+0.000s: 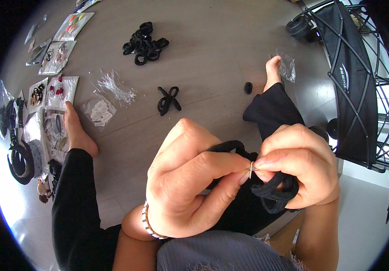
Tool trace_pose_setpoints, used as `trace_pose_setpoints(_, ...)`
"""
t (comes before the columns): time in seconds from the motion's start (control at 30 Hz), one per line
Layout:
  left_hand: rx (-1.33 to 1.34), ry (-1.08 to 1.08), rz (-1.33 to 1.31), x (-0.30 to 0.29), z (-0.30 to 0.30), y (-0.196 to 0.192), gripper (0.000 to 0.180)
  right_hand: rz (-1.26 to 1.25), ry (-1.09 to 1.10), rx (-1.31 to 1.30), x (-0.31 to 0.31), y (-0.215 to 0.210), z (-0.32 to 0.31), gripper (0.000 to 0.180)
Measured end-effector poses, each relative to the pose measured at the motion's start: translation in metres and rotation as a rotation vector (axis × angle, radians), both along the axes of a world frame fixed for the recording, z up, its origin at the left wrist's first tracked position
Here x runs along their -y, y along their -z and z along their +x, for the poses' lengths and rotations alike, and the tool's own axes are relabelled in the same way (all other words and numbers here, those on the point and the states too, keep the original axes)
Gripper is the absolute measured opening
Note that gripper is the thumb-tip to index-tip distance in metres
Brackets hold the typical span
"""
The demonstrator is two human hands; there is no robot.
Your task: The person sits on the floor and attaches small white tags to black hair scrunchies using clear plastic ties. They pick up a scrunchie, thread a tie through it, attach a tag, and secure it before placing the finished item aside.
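Close in front of me, my left hand [194,180] and my right hand [300,165] meet fingertip to fingertip. Black fabric hair ties [273,192] are bunched in my right hand, and a black band [228,147] runs behind the fingers of my left. Pinched where the fingertips meet is a thin whitish strip [251,170], perhaps a plastic tag fastener; its ends are hidden. Beyond my hands, a few loose black hair ties [169,100] lie on the floor. Farther off sits a heap of similar hair ties [144,44].
A pile of thin white plastic fasteners [116,88] lies beside a clear bag of white tags [99,113]. Packaged accessories [62,92] line the left. One black hair tie [248,87] rests near my right foot [272,74]. A black folding wagon [352,77] stands on the right.
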State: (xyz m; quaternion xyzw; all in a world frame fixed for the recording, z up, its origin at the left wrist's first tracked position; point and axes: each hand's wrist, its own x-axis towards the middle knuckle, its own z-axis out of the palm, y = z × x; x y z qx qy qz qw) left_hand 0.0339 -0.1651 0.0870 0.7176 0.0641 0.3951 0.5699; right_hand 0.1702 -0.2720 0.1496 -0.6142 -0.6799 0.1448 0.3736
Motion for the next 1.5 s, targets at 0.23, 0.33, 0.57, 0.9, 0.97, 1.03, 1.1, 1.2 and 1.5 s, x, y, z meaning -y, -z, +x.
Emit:
trace_pose_setpoints(0.23, 0.029, 0.008, -0.04, 0.001, -0.001, 0.001, 0.014, 0.085, 0.032, 0.068, 0.001, 0.003, -0.006, 0.026)
trace_pose_setpoints(0.33, 0.018, -0.014, 0.011, 0.0, -0.002, 0.0, 0.016, 0.043, -0.029, 0.032, -0.001, 0.001, 0.001, 0.025)
trace_pose_setpoints(0.57, 0.017, -0.001, 0.108, -0.002, -0.003, 0.001, 0.017, -0.008, -0.024, 0.022, -0.003, -0.003, 0.001, 0.022)
trace_pose_setpoints(0.9, 0.024, 0.1, 0.06, 0.004, -0.001, 0.005, 0.013, -0.084, -0.054, -0.013, -0.002, -0.007, 0.004, 0.02)
trace_pose_setpoints(0.97, 0.015, 0.119, 0.037, 0.005, -0.002, 0.008, 0.011, -0.081, -0.059, -0.026, -0.003, -0.006, 0.004, 0.02)
trace_pose_setpoints(1.03, 0.057, 0.137, -0.064, 0.007, 0.001, 0.009, 0.013, -0.059, -0.049, -0.039, -0.003, -0.005, 0.003, 0.02)
trace_pose_setpoints(1.1, 0.089, 0.19, -0.187, 0.006, 0.002, 0.011, 0.013, -0.022, -0.039, -0.05, -0.002, -0.001, 0.003, 0.02)
trace_pose_setpoints(1.2, 0.128, 0.327, -0.385, 0.003, 0.003, 0.014, 0.008, 0.025, -0.035, -0.037, -0.002, 0.0, 0.002, 0.019)
trace_pose_setpoints(1.5, 0.144, 0.413, -0.511, 0.005, 0.004, 0.021, 0.007, 0.01, 0.004, -0.088, 0.0, 0.001, -0.001, 0.022)
